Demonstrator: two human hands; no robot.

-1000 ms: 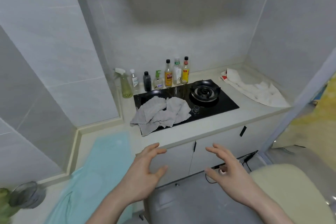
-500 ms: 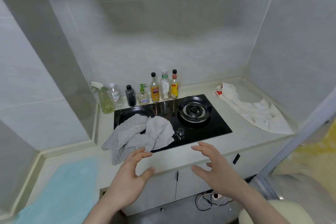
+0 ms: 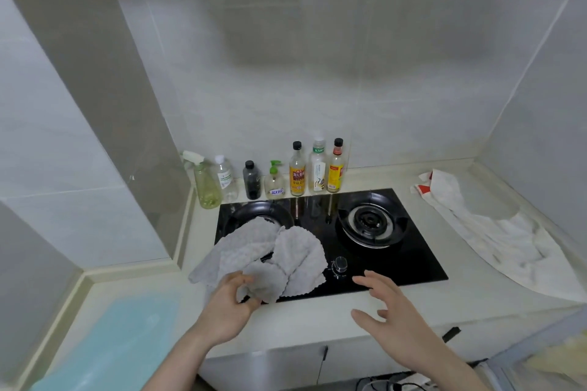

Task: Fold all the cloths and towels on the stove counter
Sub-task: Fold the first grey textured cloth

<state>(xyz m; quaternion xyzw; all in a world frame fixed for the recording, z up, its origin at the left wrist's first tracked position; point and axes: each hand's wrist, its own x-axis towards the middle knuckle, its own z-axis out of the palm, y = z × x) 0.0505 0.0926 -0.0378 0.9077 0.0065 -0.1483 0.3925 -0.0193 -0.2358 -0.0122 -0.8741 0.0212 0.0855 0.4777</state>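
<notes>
A crumpled grey cloth (image 3: pixel 279 254) lies over the left burner and front left of the black stove (image 3: pixel 413 260). My left hand (image 3: pixel 232 305) pinches the cloth's near corner between thumb and fingers. My right hand (image 3: pixel 390 311) hovers with spread fingers over the stove's front edge, just right of the cloth, holding nothing. A white towel (image 3: pixel 495 238) with a red mark lies rumpled on the counter to the right. A light blue cloth (image 3: pixel 127 340) lies flat on the lower counter at the left.
A row of bottles (image 3: pixel 298 171) and a spray bottle (image 3: pixel 205 181) stands along the back wall behind the stove. A stove knob (image 3: pixel 340 263) sits near my right hand. Tiled walls close in the left, back and right. Cabinet doors (image 3: pixel 317 362) lie below the counter.
I have come closer to the counter. My left hand reached forward and took hold of the grey cloth's near corner. My right hand moved up over the stove's front edge.
</notes>
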